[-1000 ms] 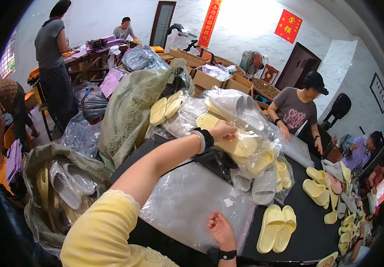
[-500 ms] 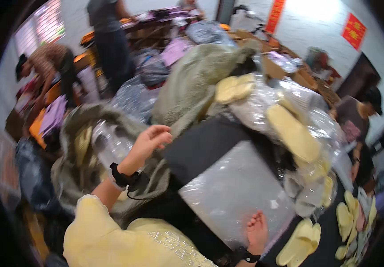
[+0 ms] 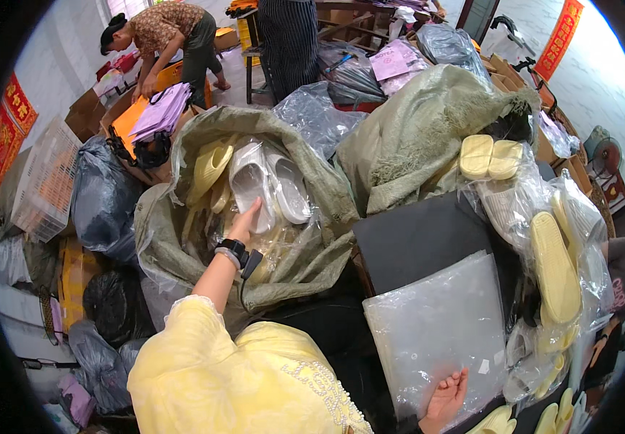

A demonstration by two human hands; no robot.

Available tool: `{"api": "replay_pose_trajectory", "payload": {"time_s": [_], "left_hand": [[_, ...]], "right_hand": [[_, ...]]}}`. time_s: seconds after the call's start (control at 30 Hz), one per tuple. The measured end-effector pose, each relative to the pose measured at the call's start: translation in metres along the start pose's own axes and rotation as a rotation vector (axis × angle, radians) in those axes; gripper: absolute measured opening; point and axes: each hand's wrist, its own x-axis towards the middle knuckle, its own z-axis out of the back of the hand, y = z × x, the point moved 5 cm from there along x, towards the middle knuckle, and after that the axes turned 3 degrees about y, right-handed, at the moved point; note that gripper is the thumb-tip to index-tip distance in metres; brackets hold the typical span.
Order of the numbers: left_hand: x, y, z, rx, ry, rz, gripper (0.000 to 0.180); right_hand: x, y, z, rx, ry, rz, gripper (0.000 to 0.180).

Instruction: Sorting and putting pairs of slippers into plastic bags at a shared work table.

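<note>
A pair of grey slippers (image 3: 252,184), wrapped in clear plastic, lies atop yellow slippers in a greenish woven sack (image 3: 155,246). At their lower end is my left hand (image 3: 243,223), its visible fingers stretched out against the wrapping; its other fingers are partly hidden. My right hand (image 3: 448,399) rests palm up, fingers loosely bent and apart, over the lower edge of a stack of clear plastic bags (image 3: 428,318). Nothing is in its grasp. The stack lies on a black surface (image 3: 414,239).
Wrapped yellow and grey slippers (image 3: 557,267) are heaped at the right. A second woven sack (image 3: 428,130) bulges behind the black surface. Dark plastic bags (image 3: 106,199) and a white crate (image 3: 45,181) stand left. One person (image 3: 168,36) bends over boxes; others are partly visible.
The view has swung left. My left hand has gone from above the sack's edge down into it, up to the grey slippers. My right hand stays over the plastic bags.
</note>
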Motion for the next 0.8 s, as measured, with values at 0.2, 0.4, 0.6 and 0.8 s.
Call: {"api": "replay_pose_trajectory", "payload": {"time_s": [0.2, 0.4, 0.6, 0.8], "left_hand": [[-0.007, -0.001, -0.013, 0.503, -0.024, -0.165, 0.081], [0.008, 0.042, 0.011, 0.628, 0.070, 0.083, 0.078], [-0.020, 0.041, -0.024, 0.936, -0.043, -0.169, 0.099], [-0.018, 0.034, -0.020, 0.694, -0.080, -0.198, 0.062]], "right_hand": [[0.000, 0.007, 0.004, -0.108, 0.008, 0.086, 0.030], [0.002, 0.006, 0.004, -0.092, 0.034, 0.076, 0.029], [0.001, 0.008, 0.007, -0.097, 0.081, 0.070, 0.029], [0.001, 0.003, 0.006, -0.090, 0.048, 0.062, 0.029]]}}
